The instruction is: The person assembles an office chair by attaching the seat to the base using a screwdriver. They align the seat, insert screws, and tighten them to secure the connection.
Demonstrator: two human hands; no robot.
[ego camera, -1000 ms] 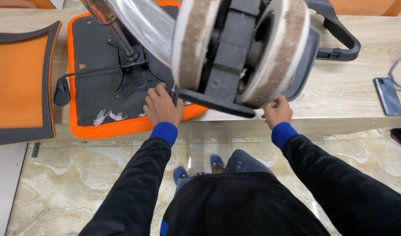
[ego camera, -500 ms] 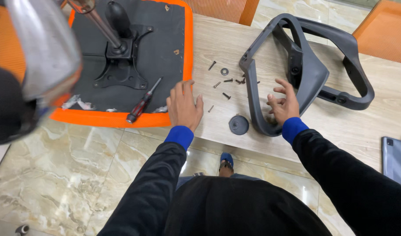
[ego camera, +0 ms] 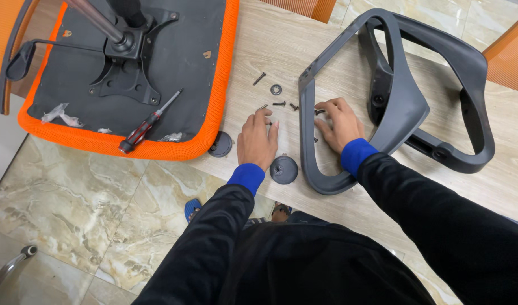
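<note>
Down on the table (ego camera: 349,51), the left hand (ego camera: 258,140) lies flat and palm-down, its grip spread wide and holding nothing, fingertips touching a small dark screw (ego camera: 263,107). Just beyond those fingertips lie more loose screws (ego camera: 279,103) and a small washer (ego camera: 276,89). Beside the wrist sits a round black plastic cap (ego camera: 284,169); a second cap (ego camera: 220,143) lies to its left, against the orange seat cushion (ego camera: 213,101). The right hand (ego camera: 338,121) rests inside the opening of the grey chair armrest frame (ego camera: 394,101), fingers curled low over the wood; whether that grip pinches a screw cannot be told. Farther left of both hands, a red-and-black screwdriver (ego camera: 148,123) lies on the upturned seat's black underside, near its metal mounting plate (ego camera: 129,73).
</note>
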